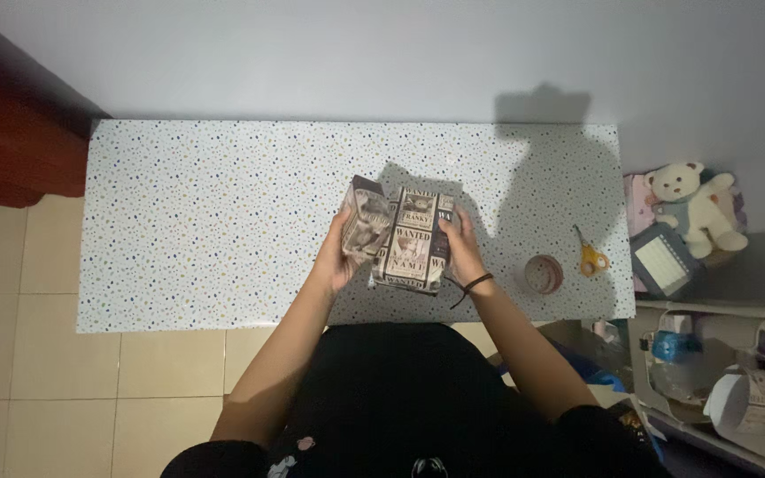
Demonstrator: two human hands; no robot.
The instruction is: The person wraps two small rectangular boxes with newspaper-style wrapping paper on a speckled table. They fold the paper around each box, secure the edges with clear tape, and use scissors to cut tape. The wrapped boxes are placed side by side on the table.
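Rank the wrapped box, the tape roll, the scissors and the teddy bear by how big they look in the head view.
1. Wrapped box, held in both hands and nearer the camera, so its lead is unsure.
2. Teddy bear.
3. Tape roll and scissors look about alike.

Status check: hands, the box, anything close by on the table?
Left hand and right hand both gripping the wrapped box, raised over the table. Left holds a loose paper flap. Tape roll and scissors lie to the right, apart.

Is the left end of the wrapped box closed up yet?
Not yet: the left hand holds a paper flap sticking up off the box.
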